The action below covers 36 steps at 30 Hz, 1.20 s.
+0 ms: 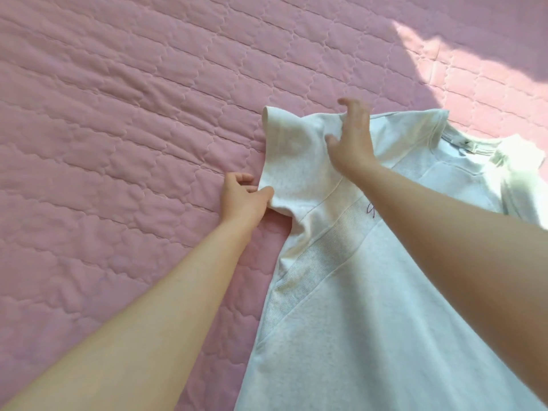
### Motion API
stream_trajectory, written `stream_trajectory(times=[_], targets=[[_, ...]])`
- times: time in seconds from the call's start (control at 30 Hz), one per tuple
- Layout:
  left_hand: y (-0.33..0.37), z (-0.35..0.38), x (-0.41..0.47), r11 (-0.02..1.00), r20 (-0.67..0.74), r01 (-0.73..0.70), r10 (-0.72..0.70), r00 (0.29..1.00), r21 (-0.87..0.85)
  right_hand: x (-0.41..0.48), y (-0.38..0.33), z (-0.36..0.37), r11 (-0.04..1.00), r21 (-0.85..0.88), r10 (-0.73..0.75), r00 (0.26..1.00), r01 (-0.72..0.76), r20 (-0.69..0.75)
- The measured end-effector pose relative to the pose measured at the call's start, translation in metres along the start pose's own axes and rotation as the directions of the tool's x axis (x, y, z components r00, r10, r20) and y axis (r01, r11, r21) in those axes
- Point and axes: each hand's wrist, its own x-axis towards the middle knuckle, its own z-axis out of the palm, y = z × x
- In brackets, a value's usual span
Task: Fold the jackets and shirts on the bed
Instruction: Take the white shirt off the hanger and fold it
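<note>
Leftmost stretches the pink quilted bedspread [118,129], puckered along its stitching. Toward the middle, the left hand [241,200] pinches the near corner of the sleeve [296,161] at its cuff, thumb on top of the cloth and fingers curled. That short sleeve sticks out leftward from the pale shirt [370,292], which lies flat on the right side of the bed, hem near, collar [462,143] far and right at the edge of a sunlit patch. The right hand [353,143] sits on the shoulder with its fingers hooked over the far edge; whether they pinch the cloth or only press it I cannot tell. The knit looks light, soft and limp, likely to drape and wrinkle rather than hold a crease. Seams and hems seem the firmest holds: the cuff corner and the shoulder seam, for turning the sleeve inward.
</note>
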Motion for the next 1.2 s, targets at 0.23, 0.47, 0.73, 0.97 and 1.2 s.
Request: stream_trajectory(times=[0.23,0.47,0.73,0.97,1.2], targets=[[-0.017,0.005,-0.011,0.993,0.177,0.115,-0.117,0.977,0.017,-0.096,-0.024,0.045,0.988,0.026,0.145,0.966,-0.154,0.214],[-0.049,0.037,-0.080,0.951,0.306,-0.268,0.212,0.928,0.155,-0.087,-0.027,0.043,0.978,-0.018,0.207,0.969,-0.206,0.139],[-0.058,0.059,-0.135,0.387,0.364,-0.661,0.605,0.708,0.643,-0.083,0.040,-0.060,0.366,0.823,0.548,0.816,-0.433,0.185],[-0.122,0.072,-0.181,0.186,0.466,-0.580,0.428,0.775,0.793,-0.140,0.126,-0.093,-0.104,0.855,0.590,0.661,-0.508,0.464],[-0.139,0.071,-0.197,0.311,0.452,-0.600,0.433,0.779,0.737,-0.168,0.119,-0.086,0.101,0.804,0.737,0.587,-0.586,0.336]])
